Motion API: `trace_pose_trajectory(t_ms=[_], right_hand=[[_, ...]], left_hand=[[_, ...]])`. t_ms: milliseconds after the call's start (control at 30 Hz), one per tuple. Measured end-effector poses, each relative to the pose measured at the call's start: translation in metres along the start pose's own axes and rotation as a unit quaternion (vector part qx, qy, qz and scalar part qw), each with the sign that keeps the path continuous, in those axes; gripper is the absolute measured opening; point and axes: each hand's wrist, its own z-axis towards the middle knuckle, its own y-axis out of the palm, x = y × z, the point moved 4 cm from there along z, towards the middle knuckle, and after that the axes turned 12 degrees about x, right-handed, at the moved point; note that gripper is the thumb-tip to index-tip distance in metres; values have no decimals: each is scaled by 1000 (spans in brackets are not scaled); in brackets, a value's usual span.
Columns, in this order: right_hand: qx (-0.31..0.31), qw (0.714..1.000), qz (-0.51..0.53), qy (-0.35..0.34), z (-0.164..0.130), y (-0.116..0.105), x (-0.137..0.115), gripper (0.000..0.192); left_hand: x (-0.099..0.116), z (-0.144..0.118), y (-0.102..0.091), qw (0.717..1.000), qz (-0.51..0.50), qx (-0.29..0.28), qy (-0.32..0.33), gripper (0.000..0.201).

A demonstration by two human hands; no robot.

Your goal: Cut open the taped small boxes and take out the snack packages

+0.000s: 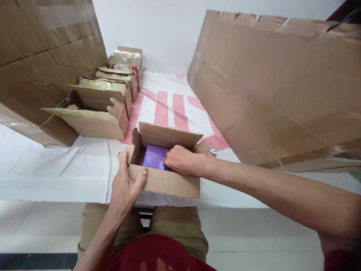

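A small open cardboard box (169,183) sits at the near edge of a white cloth, flaps up. Inside lies a purple packet (154,157). My right hand (182,160) reaches into the box and presses on the purple packet, fingers curled over its right side. My left hand (125,186) grips the box's near left corner, thumb on the front wall and fingers along the left side.
A row of several open cardboard boxes (96,120) with packets runs back along the left. Large flattened cardboard sheets lean at the left (42,49) and right (276,86). The cloth (56,165) has pink stripes (169,105) behind the box. Tiled floor lies below.
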Motion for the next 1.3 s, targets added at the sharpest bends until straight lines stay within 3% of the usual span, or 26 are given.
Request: trace_pose_trajectory(t_ms=[167, 433, 600, 733, 900, 1033, 1167, 1300], right_hand=[[-14, 998, 48, 26, 7, 8, 4, 26], [-7, 961, 152, 231, -24, 23, 33, 30], [26, 922, 251, 295, -16, 37, 30, 11], [82, 910, 268, 306, -5, 36, 23, 21], [143, 910, 251, 298, -13, 7, 15, 25], [286, 896, 209, 269, -30, -37, 13, 23], [441, 838, 216, 237, -71, -79, 17, 20], [576, 743, 266, 213, -121, -102, 18, 18]], left_hand=[[-1, 0, 4, 1000, -16, 5, 17, 92], [-1, -3, 8, 999, -28, 2, 30, 91], [1, -6, 12, 999, -35, 10, 40, 85], [1, -8, 12, 999, -33, 8, 36, 88], [3, -8, 11, 999, -27, 23, 7, 91], [4, -7, 13, 999, -40, 26, 0, 91], [5, -6, -2, 998, -37, 35, 31, 92], [27, -5, -46, 971, -50, 173, 157, 83]])
